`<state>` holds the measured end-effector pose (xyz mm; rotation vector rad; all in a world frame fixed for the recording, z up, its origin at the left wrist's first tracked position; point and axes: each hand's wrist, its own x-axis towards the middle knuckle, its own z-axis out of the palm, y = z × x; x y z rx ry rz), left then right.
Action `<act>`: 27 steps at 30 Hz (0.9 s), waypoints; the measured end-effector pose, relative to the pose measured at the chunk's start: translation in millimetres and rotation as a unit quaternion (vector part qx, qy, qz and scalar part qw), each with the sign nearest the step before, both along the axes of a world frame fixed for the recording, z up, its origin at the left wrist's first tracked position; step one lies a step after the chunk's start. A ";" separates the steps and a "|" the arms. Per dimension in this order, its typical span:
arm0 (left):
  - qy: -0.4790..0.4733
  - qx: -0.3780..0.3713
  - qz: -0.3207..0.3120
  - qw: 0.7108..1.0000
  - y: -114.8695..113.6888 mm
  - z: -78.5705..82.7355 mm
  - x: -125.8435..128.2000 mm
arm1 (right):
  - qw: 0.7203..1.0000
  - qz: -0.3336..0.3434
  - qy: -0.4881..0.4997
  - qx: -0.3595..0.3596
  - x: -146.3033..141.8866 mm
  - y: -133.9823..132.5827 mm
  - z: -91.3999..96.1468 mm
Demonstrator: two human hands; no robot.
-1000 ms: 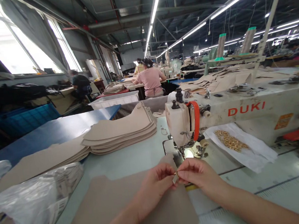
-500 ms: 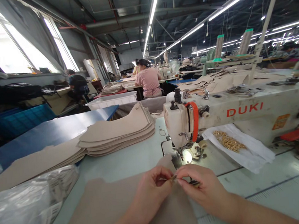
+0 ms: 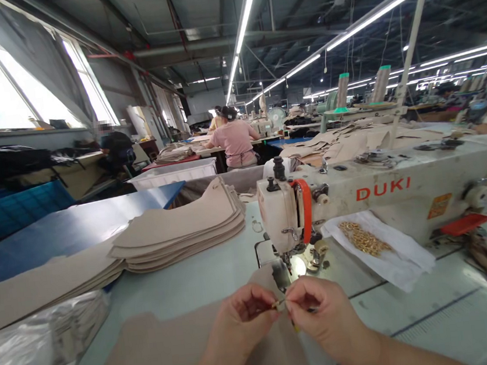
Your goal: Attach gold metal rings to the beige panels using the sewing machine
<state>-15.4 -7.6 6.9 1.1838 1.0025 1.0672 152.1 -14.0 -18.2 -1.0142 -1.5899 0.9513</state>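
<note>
My left hand and my right hand meet fingertip to fingertip over a tan cut piece lying on the sewing table. Both pinch a small gold metal ring between thumb and fingers. They hover just in front of the presser foot of a white DUKI sewing machine. More gold rings lie heaped on a white cloth to the right of the needle.
A stack of tan cut pieces sits at the left of the machine, with more farther left. A clear plastic bag lies at the near left. A person in a pink shirt sits at a table behind.
My view has drifted right and tilted up, so the scene sits lower and farther left. My hands stay pinched together on the ring, slightly nearer the presser foot.
</note>
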 end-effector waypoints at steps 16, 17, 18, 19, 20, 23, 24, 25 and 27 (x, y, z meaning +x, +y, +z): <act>0.129 0.113 0.063 0.983 -2.8 -19.0 -5.4 | 0.982 0.095 0.114 -0.118 3.9 -0.8 3.5; 0.137 0.116 0.062 0.982 -3.5 -19.7 -6.0 | 0.982 0.098 0.108 -0.123 3.8 -0.5 3.8; 0.144 0.117 0.062 0.981 -4.1 -19.9 -6.3 | 0.982 0.098 0.098 -0.125 3.6 -0.4 4.5; 0.149 0.117 0.060 0.980 -4.6 -19.6 -6.5 | 0.984 0.095 0.085 -0.126 3.4 -0.5 5.5; 0.152 0.115 0.058 0.980 -4.8 -18.9 -6.4 | 0.985 0.089 0.072 -0.126 3.1 -0.6 6.6; 0.154 0.097 0.046 0.982 -4.6 -15.0 -5.1 | 0.988 0.074 0.052 -0.124 2.3 -1.2 9.8; 0.158 0.088 0.038 0.983 -4.4 -13.5 -4.5 | 0.989 0.072 0.049 -0.122 2.2 -1.1 10.5; 0.160 0.077 0.027 0.984 -4.3 -11.8 -3.7 | 0.988 0.073 0.049 -0.123 2.2 -1.0 10.9; 0.162 0.055 -0.003 0.985 -4.5 -8.5 -2.1 | 0.985 0.080 0.062 -0.137 2.4 -0.4 10.7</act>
